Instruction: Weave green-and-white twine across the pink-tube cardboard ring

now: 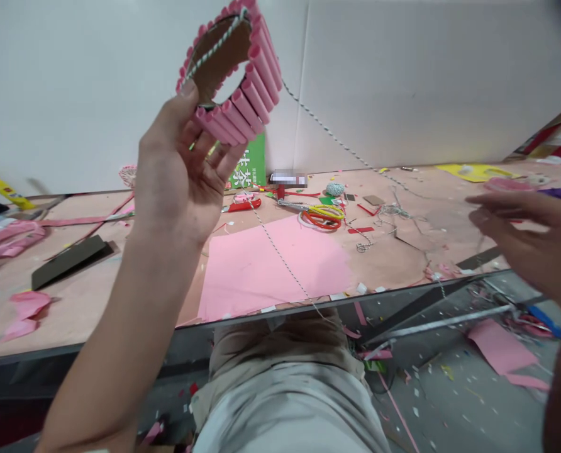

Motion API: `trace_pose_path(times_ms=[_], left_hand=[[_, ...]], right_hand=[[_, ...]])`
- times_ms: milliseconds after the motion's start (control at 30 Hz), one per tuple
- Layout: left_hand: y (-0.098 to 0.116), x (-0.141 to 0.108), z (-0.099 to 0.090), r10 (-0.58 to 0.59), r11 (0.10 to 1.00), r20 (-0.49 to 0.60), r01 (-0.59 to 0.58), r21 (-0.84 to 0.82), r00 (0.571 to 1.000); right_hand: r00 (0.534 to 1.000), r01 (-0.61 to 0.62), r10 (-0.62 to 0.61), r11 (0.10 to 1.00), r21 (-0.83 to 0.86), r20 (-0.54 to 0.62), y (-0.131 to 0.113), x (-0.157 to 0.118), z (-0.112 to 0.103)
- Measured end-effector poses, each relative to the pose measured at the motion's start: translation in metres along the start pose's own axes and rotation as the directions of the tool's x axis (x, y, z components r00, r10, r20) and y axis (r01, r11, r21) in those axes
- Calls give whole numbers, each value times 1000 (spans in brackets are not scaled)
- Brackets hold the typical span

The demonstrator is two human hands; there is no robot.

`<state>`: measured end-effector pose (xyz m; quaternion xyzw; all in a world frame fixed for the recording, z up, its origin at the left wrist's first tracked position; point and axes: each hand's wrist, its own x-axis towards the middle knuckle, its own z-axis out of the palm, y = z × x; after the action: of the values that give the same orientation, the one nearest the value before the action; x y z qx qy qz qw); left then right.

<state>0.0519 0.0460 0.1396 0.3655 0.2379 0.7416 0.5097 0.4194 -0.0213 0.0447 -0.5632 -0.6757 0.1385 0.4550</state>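
My left hand (177, 170) holds up a ring of pink rolled-paper tubes (261, 66) around a brown cardboard wall, tilted so that its hollow inside shows. Its thumb presses the rim, and the other fingers go underneath, partly hidden. A green-and-white twisted string (330, 131) crosses the opening and runs from the ring down to the right. Thumb and index of my right hand (530, 233) are pinched together at the far end of that stretch, slightly blurred. Another length of string hangs over a pink paper sheet (275, 264) and past the table edge.
Scissors with yellow and red handles (325, 216), a red cutter (241, 206) and a small ball of string (334, 189) lie on the table. A green box (255, 163) stands against the white wall. Dark folded card (70, 261) lies left. Paper scraps (502, 346) litter the floor.
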Motion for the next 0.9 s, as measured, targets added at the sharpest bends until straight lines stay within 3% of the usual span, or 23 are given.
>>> trace_pose_path(times_ms=[33, 100, 133, 167, 233, 267, 400, 500, 567, 633, 767, 833, 900], left_hand=[[-2, -3, 1, -3, 1000, 14, 3, 8, 1000], [-7, -9, 3, -19, 1000, 38, 18, 21, 999], [-10, -13, 3, -36, 999, 51, 35, 21, 998], [-14, -17, 2, -58, 998, 62, 57, 14, 996], [-21, -28, -1, -112, 993, 84, 114, -10, 990], [-25, -33, -3, -139, 990, 99, 141, -18, 985], [-39, -56, -13, -218, 975, 126, 222, -18, 968], [-49, -68, -23, -290, 956, 109, 293, -8, 951], [-56, -73, -29, -307, 951, 93, 309, -8, 947], [-61, -79, -35, -301, 953, 70, 302, -6, 951], [-66, -92, -44, -304, 953, 44, 304, 6, 952], [-66, -98, -46, -320, 947, 53, 320, 5, 946], [-65, -103, -46, -344, 939, 53, 344, 2, 938]], right_hand=[[982, 8, -26, 995, -96, -186, -14, -5, 16], [918, 75, -141, 980, -186, -370, -46, -19, 56], [906, 169, -213, 974, -148, -365, -60, -26, 78], [938, 260, -249, 966, 11, -242, -72, -32, 100], [971, 213, -235, 938, 272, 51, -89, -35, 143], [972, 160, -213, 907, 390, 96, -93, -33, 162], [996, 52, -82, 782, 622, 19, -92, -8, 211], [984, -111, -25, 682, 723, 176, -86, -3, 221], [967, -208, 32, 674, 709, 254, -82, -11, 220], [964, -235, 80, 706, 668, 253, -76, -24, 216], [964, -197, 74, 841, 503, 254, -59, -44, 205], [968, -89, 20, 959, 269, 251, -48, -44, 203], [967, 60, -54, 998, -19, 248, -36, -36, 203]])
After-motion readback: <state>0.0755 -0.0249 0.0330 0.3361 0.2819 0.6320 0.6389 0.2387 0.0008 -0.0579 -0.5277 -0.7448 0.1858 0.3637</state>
